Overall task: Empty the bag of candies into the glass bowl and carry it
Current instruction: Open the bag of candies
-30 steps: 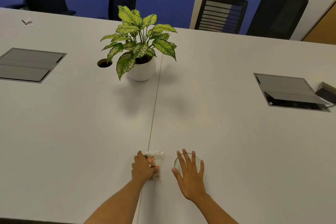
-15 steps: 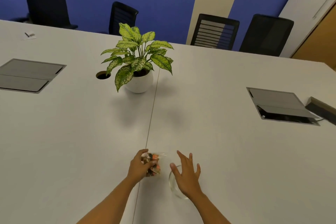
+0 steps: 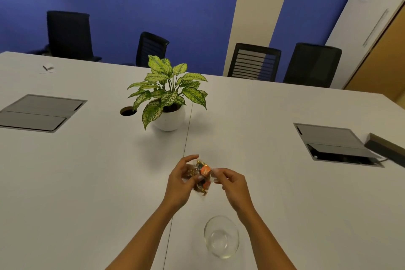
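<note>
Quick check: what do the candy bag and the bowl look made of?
Bag of candies: thin clear plastic film, probably; wrappers show through it and it crumples between the left hand and right hand. Glass bowl: clear, glossy, likely glass; the table shows through it.

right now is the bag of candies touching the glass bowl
Apart. The head view shows the bag of candies held up between the left hand and right hand, with bare white table between it and the empty glass bowl nearer the person.
</note>
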The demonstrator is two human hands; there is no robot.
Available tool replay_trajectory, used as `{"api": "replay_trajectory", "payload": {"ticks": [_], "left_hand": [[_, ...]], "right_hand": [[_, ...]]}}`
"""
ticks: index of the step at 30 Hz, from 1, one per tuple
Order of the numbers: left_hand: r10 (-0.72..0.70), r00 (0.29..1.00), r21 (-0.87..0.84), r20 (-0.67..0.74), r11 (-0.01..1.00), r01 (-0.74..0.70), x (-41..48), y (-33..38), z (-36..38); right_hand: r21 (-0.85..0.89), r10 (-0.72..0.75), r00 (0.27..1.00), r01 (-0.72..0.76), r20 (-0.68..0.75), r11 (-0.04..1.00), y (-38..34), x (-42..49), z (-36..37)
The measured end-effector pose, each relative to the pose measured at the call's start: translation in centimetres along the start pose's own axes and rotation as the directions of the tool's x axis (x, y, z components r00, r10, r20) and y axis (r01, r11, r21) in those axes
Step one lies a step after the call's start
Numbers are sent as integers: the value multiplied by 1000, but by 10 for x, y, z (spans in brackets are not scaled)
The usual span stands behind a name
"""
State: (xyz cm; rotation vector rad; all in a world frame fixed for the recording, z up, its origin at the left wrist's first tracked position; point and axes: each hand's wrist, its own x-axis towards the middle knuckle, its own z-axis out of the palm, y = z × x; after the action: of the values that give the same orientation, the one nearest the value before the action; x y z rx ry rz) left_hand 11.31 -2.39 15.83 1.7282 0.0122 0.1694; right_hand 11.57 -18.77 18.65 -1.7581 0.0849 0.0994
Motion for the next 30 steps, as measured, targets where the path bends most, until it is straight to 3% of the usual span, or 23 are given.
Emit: {"api": "replay_trajectory", "payload": {"ticks": [4, 12, 18, 22, 26, 30], "left_hand": [[81, 996, 89, 26, 993, -83, -1, 8, -3], [72, 997, 209, -9, 976, -68, -5, 19, -5], [154, 960, 217, -232, 971, -103, -11, 41, 0], [71, 965, 67, -252, 996, -56, -14, 66, 5], [-133, 981, -87, -139, 989, 122, -16, 84, 15], [-283, 959, -95, -30, 956, 279, -13, 92, 18]], "right_hand": [[-35, -109, 994, 108, -26, 994, -10, -9, 2], [-48, -189, 975, 184, -118, 982, -25, -13, -1], [93, -133, 977, 150, -168, 984, -34, -17, -3], [120, -146, 969, 172, -199, 978, -40, -19, -3], [82, -200, 962, 219, -187, 972, -43, -24, -1], [104, -247, 961, 260, -128, 960, -43, -32, 3]]}}
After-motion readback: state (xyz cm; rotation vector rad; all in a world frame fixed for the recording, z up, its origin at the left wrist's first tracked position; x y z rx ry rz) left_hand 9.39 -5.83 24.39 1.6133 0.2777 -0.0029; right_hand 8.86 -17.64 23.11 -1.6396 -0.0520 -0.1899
